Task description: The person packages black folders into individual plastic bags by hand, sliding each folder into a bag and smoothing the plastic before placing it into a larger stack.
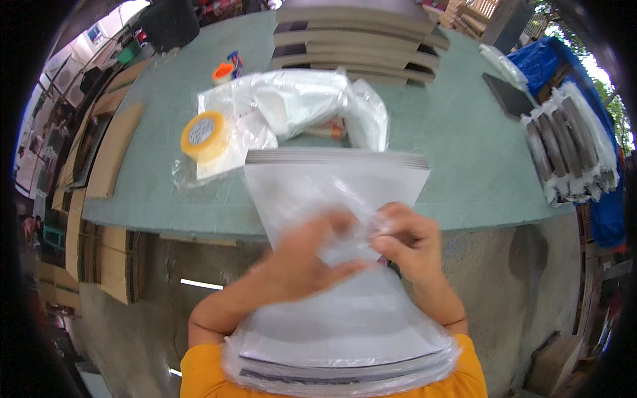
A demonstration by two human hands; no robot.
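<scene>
A stack of flat panels point(338, 325) with pale grey faces leans from my body onto the near table edge. Clear plastic film point(242, 361) covers its near end, crinkled around the corners. Its far end shows several layered edges point(338, 158) on the table. My right hand point(411, 242) pinches gathered clear plastic above the stack's middle. Beside it, my left hand point(298, 259) is over the stack, thumb stretched toward the right hand; its fingers are smeared by motion, so whether they hold plastic is unclear.
On the green table point(464, 159) lie a yellow tape roll point(204, 136), crumpled clear plastic bags point(298, 99) and an orange tape dispenser point(223, 71). Brown boards point(358, 40) are stacked behind. Plastic-wrapped panels point(570, 146) stand at right. Cardboard pieces point(116, 152) line the left side.
</scene>
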